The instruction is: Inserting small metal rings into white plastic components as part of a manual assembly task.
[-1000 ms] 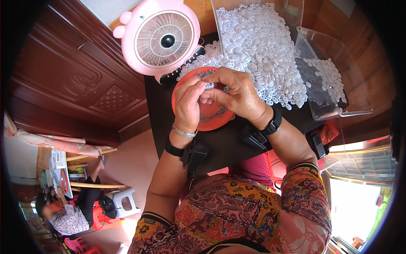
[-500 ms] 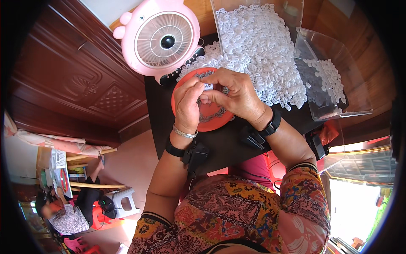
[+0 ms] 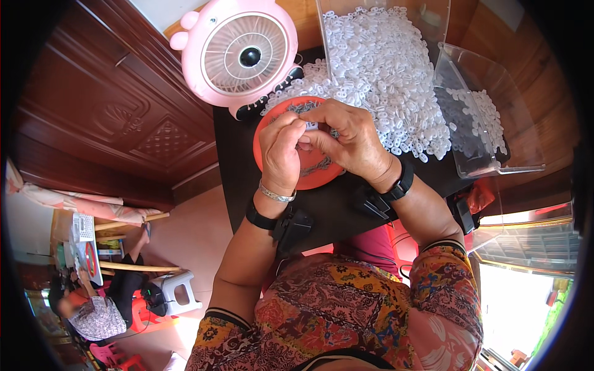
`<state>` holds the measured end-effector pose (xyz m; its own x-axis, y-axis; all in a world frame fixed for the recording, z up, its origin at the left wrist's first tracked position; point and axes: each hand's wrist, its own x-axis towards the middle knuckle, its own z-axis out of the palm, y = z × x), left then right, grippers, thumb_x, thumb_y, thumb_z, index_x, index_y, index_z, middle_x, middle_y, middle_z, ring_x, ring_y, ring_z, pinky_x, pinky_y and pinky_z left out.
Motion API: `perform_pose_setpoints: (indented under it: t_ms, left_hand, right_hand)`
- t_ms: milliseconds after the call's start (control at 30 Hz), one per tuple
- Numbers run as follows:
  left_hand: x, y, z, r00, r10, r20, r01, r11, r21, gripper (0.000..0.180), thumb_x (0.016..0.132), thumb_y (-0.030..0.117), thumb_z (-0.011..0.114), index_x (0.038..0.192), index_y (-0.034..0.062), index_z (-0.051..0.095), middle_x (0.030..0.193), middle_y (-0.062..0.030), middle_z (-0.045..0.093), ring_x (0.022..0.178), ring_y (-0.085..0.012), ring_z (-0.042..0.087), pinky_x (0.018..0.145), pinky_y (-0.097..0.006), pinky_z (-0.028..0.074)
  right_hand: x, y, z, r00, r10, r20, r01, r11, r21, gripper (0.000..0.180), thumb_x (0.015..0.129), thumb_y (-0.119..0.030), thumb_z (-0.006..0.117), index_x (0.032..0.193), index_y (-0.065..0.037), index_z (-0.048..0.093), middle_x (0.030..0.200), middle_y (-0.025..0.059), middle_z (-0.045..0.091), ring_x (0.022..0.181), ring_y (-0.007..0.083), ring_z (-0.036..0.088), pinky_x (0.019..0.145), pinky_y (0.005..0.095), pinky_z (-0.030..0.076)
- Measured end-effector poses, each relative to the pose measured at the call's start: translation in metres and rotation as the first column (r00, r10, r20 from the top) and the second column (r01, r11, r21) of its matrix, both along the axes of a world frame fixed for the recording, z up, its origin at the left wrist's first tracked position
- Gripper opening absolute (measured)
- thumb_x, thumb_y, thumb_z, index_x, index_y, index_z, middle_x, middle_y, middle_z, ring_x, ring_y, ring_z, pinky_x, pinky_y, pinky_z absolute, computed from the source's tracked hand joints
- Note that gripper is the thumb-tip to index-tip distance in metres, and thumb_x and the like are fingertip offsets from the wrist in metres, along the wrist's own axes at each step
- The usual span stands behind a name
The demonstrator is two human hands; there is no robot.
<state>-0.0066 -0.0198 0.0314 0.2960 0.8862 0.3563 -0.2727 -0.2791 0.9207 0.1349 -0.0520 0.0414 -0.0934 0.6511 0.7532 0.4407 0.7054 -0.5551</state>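
Note:
Over the orange-red bowl [image 3: 262, 151] my two hands meet, both with closed fingers. Between the thumb and forefinger of my right hand [image 3: 356, 139] is a small white plastic piece [image 3: 312, 126] with dark-looking holes. The fingertips of my left hand [image 3: 281, 151] pinch at its left end; whether they also hold a smaller part is hidden. Inside the bowl lie many small grey pieces [image 3: 318, 168], partly covered by my hands. Just beyond the bowl spreads a big heap of similar white two-holed pieces [image 3: 383, 80].
A pink animal-shaped fan [image 3: 198, 68] stands at the back left of the black table [image 3: 241, 191]. Behind the heap is a clear bin, and another clear tray [image 3: 486, 166] with white pieces sits at right. At far left, a person [image 3: 99, 318] sits near a grey stool [image 3: 179, 294].
The view has shifted slightly. My hands stay together over the bowl, and the left hand's fingers have turned a little around the white piece's end.

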Motion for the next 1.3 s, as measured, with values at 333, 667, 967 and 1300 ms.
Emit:
perform_pose_setpoints:
  t_ms: [333, 667, 967, 1300]
  left_hand:
    - [0.001, -0.002, 0.001, 1.000, 0.010, -0.003, -0.010, 1.000, 0.017, 0.026, 0.084, 0.017, 0.048, 0.065, -0.0008, 0.050, 0.058, -0.0014, 0.047, 0.053, -0.0102, 0.047, 0.051, -0.024, 0.038]
    - [0.003, 0.005, -0.006, 0.998, -0.036, 0.047, 0.035, 0.999, 0.012, 0.025, 0.086, 0.018, 0.048, 0.066, 0.0022, 0.047, 0.061, 0.0011, 0.043, 0.056, -0.0070, 0.041, 0.053, -0.022, 0.035]
    - [-0.001, 0.009, -0.006, 1.000, -0.002, -0.007, 0.002, 0.998, 0.056, 0.026, 0.090, 0.022, 0.047, 0.075, 0.0019, 0.052, 0.067, -0.0014, 0.050, 0.062, -0.0089, 0.046, 0.060, -0.024, 0.039]
    - [-0.012, 0.017, -0.003, 0.957, 0.006, -0.291, 0.056, 0.978, 0.202, 0.028, 0.089, 0.025, 0.047, 0.074, 0.0015, 0.050, 0.064, -0.0005, 0.046, 0.060, -0.0084, 0.043, 0.056, -0.024, 0.035]
  right_hand:
    - [0.001, 0.004, -0.003, 1.000, 0.013, 0.004, -0.014, 0.993, 0.119, 0.027, 0.069, -0.007, 0.077, 0.091, -0.004, 0.061, 0.077, 0.0094, 0.062, 0.064, 0.0218, 0.062, 0.056, 0.0286, 0.048]
    - [0.007, 0.003, 0.003, 0.999, 0.007, 0.038, -0.006, 1.000, -0.028, 0.029, 0.069, -0.009, 0.075, 0.096, -0.006, 0.065, 0.081, 0.0088, 0.063, 0.073, 0.0265, 0.063, 0.063, 0.0315, 0.051]
    - [0.003, 0.009, -0.008, 0.916, 0.158, -0.368, -0.318, 0.847, -0.426, 0.013, 0.084, -0.010, 0.066, 0.084, 0.002, 0.060, 0.077, 0.0050, 0.064, 0.071, 0.0084, 0.060, 0.063, 0.0247, 0.049]
    - [0.008, 0.005, 0.001, 0.904, 0.183, -0.386, -0.387, 0.731, -0.562, 0.019, 0.092, -0.016, 0.054, 0.082, -0.001, 0.061, 0.067, -0.0006, 0.058, 0.060, 0.0050, 0.053, 0.056, 0.0203, 0.045]
